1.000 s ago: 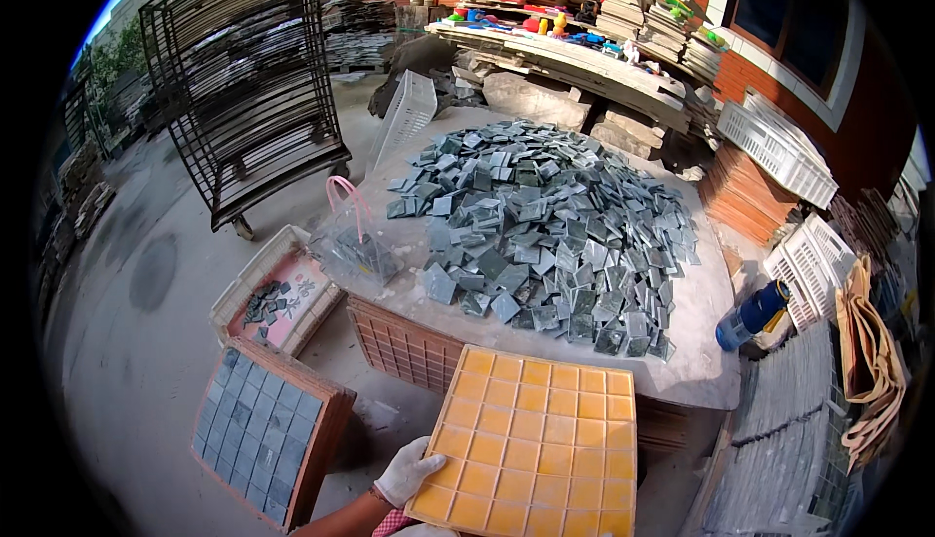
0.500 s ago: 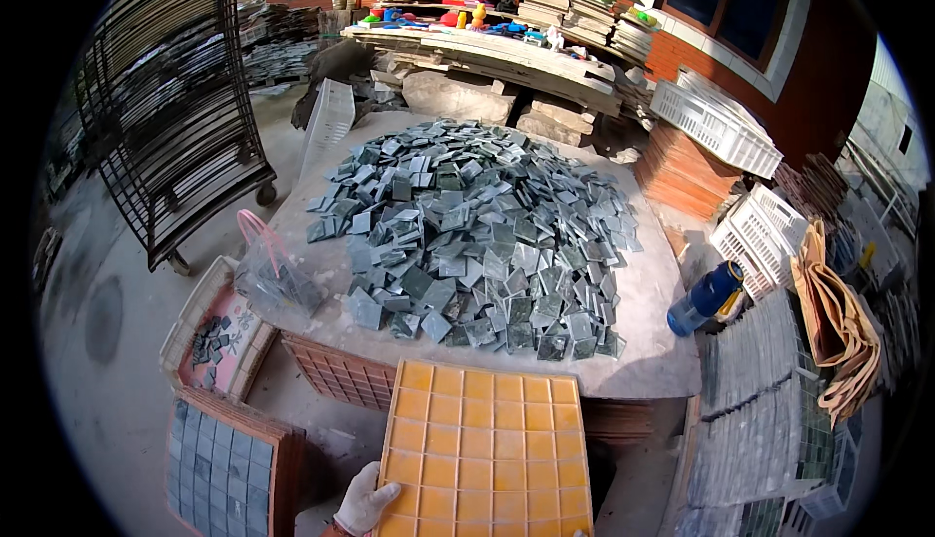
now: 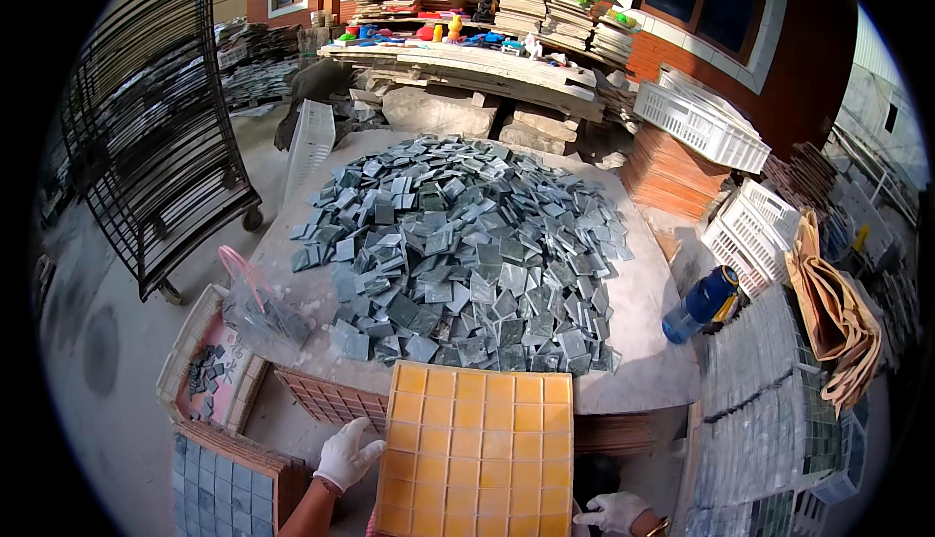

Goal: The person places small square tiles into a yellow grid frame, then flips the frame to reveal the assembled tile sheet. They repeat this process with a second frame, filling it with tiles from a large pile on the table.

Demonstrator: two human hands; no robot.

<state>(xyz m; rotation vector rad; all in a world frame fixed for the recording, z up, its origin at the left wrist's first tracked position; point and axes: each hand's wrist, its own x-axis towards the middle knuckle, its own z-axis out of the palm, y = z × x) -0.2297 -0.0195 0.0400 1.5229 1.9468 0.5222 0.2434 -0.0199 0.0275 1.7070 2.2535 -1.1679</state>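
Hands in white work gloves frame a square yellow plastic grid tray (image 3: pixel 475 451) that lies flat at the near edge of the pale stone bench (image 3: pixel 643 342), directly ahead of the person and between the two forearms.

Head view: the left hand (image 3: pixel 346 454) has its fingers spread and curled against the tray's left edge, apparently gripping or steadying it; how firmly it closes cannot be told. The right hand (image 3: pixel 614 513) sits low, just right of the tray's near right corner, fingers loosely bent; whether it touches the tray or holds anything cannot be told. The left hand looks the nearer to the tray. The tray is roughly square, its sides in line with the person's view, its cells empty.

Just beyond the tray's far edge spreads a heap of loose grey-green square mosaic tiles (image 3: pixel 458 245). Left of the tray stand a brown grid tray filled with blue-grey tiles (image 3: pixel 219 483) and a clear plastic bag with pink handles (image 3: pixel 255 308). Right of the tray, well apart, a blue water bottle (image 3: pixel 699 303) lies at the bench's edge.
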